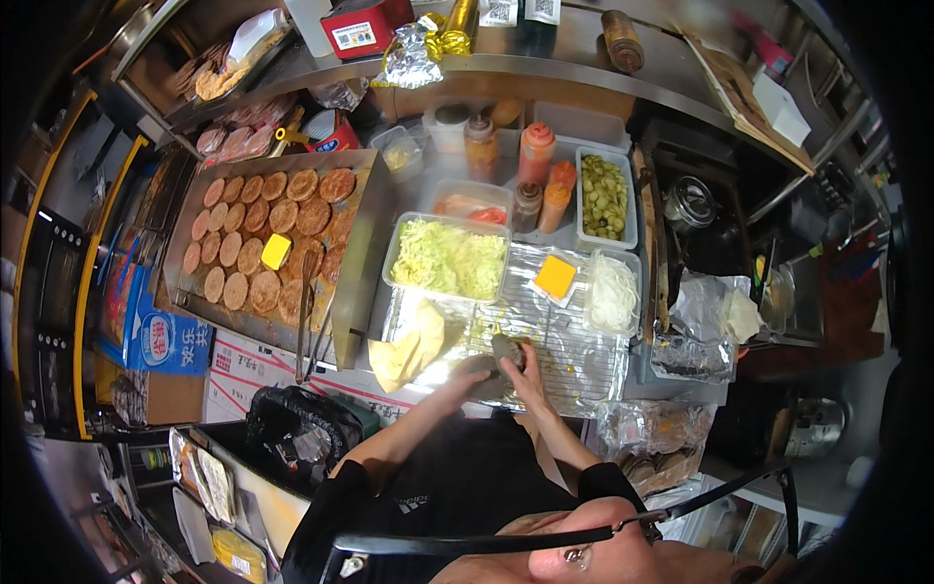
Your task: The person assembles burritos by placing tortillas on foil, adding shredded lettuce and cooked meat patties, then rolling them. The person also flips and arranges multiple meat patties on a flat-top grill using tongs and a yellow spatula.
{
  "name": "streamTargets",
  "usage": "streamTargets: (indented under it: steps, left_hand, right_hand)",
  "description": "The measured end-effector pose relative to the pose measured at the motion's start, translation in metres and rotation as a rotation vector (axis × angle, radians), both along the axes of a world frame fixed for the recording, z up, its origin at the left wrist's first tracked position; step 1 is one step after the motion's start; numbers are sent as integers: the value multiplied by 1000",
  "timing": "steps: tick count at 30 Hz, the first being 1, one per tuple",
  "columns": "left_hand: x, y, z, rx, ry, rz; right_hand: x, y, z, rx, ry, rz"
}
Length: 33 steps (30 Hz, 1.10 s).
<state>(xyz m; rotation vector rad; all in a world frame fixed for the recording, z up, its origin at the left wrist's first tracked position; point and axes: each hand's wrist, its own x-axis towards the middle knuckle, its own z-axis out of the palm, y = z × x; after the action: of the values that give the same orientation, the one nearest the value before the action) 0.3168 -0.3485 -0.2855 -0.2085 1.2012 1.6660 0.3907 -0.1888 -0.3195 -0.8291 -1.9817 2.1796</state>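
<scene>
My two hands come together over the foil-lined wire rack (pixel 598 365), close to my body. A small dark grey thing (pixel 504 348) is between them; its kind is not clear. Fingers of my right hand (pixel 525 366) wrap its right side, while my left hand (pixel 475 374) closes on it from the left, its fingertips partly hidden. Left of them lies a crumpled yellow paper wrapper (pixel 409 348). Just beyond are a tub of shredded lettuce (pixel 448 258), a stack of orange cheese slices (pixel 556 277) and a tub of sliced white onion (pixel 613 297).
On the left, a griddle (pixel 355 229) carries rows of patties, one topped with cheese (pixel 276 251), and tongs (pixel 305 302) rest at its front. Sauce bottles (pixel 537 151) and a tub of pickles (pixel 604 195) stand behind. A metal shelf (pixel 574 73) crosses the back.
</scene>
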Motion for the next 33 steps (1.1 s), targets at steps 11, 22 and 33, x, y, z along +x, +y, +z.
streamTargets:
  steps: [11,22,33]
  left_hand:
    - [-6,8,-44,-458,711,-279]
    - [-14,8,-37,-525,1137,-348]
    - [-15,2,-1,-427,1106,-280]
  right_hand:
    - [9,82,-48,416,-326,-53]
    - [33,115,-118,555,-124,-396]
    - [5,75,-1,693,-74,-382]
